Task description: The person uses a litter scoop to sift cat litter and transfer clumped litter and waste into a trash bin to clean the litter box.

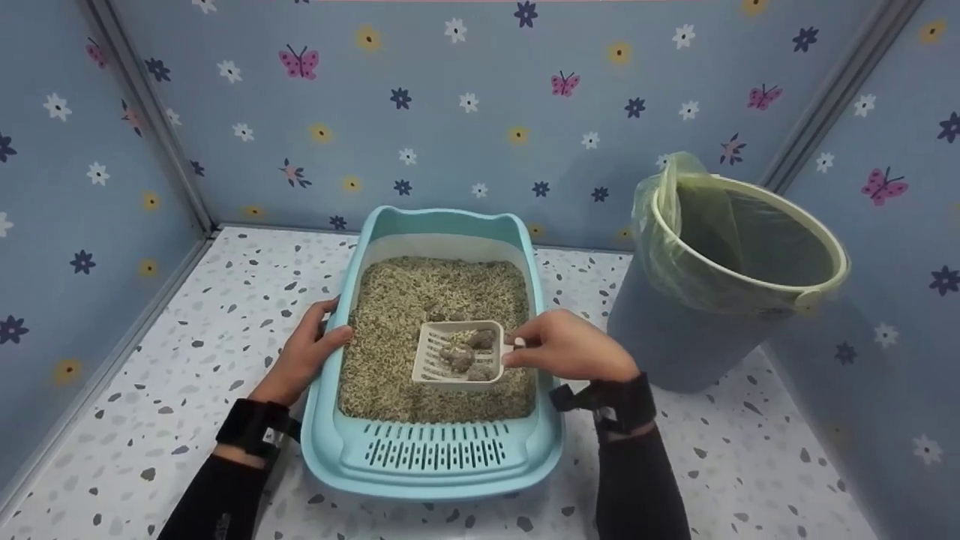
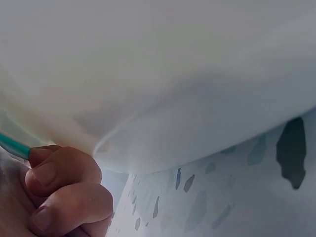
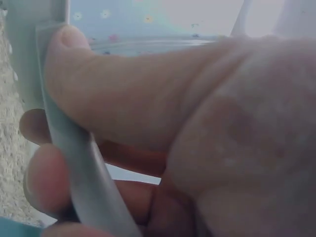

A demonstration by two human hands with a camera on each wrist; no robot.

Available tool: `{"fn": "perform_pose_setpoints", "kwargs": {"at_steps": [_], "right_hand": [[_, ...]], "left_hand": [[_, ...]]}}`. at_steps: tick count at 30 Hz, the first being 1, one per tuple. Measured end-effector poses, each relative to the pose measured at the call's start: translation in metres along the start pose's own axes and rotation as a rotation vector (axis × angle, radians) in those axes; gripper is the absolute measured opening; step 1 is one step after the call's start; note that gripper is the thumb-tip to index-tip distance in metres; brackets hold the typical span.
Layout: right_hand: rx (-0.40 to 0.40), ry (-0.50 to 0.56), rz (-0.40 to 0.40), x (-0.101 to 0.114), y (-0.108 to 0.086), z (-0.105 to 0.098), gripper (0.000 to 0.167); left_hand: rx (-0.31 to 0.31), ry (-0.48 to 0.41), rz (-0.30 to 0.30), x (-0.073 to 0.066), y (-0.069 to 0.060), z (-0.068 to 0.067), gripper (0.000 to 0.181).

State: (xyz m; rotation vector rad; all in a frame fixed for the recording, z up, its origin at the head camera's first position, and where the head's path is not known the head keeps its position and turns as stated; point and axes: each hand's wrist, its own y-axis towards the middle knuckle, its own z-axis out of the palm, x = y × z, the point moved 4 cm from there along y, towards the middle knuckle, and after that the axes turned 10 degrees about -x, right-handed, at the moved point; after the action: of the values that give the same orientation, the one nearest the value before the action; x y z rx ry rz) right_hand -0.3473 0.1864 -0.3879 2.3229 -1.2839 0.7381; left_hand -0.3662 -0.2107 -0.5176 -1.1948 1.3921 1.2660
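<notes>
A blue litter box (image 1: 433,486) with a slotted front ledge stands on the floor, filled with tan pellet litter (image 1: 397,300). My left hand (image 1: 306,355) grips its left rim, thumb on top; in the left wrist view curled fingers (image 2: 74,173) hold the edge beside the box's pale outer wall. My right hand (image 1: 570,346) holds a white slotted litter scoop (image 1: 459,385) by its handle, over the litter. Several greyish clumps (image 1: 459,358) and some loose pellets lie in the scoop. The right wrist view has the thumb lying along the handle (image 3: 91,177), fingers wrapped beneath.
At the right stands a tall grey-blue bin (image 1: 667,337) lined with a thin yellow-green bag (image 1: 679,277) under a cream rim. Blue panels (image 1: 465,142) with flowers and butterflies enclose the speckled white floor (image 1: 225,300) at the back and both sides.
</notes>
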Motion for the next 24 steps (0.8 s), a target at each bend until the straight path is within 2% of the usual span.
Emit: {"fn": "perform_pose_setpoints", "kwargs": {"at_steps": [3, 8, 13, 17, 21, 24], "right_hand": [[-0.025, -0.016, 0.022, -0.0026, -0.0035, -0.0035, 0.017], [0.001, 0.003, 0.021, -0.0039, 0.0015, 0.0021, 0.019], [-0.013, 0.0, 0.04, -0.0061, 0.0002, 0.0007, 0.014], [0.004, 0.007, 0.032, -0.0033, 0.0015, 0.0024, 0.023], [-0.034, -0.018, 0.058, -0.0046, -0.0015, -0.0046, 0.018], [-0.028, -0.026, 0.044, -0.0039, -0.0008, -0.0057, 0.018]], "left_hand": [[0.021, -0.006, 0.0, 0.0009, -0.0003, 0.0011, 0.064], [-0.01, -0.007, 0.001, 0.0028, -0.0019, -0.0005, 0.063], [-0.005, 0.014, 0.002, 0.0044, -0.0039, -0.0008, 0.064], [-0.019, 0.018, 0.003, 0.0037, -0.004, -0.0018, 0.063], [-0.009, 0.019, 0.004, 0.0014, -0.003, -0.0001, 0.063], [-0.016, 0.018, 0.009, 0.0002, -0.001, 0.0003, 0.063]]}}
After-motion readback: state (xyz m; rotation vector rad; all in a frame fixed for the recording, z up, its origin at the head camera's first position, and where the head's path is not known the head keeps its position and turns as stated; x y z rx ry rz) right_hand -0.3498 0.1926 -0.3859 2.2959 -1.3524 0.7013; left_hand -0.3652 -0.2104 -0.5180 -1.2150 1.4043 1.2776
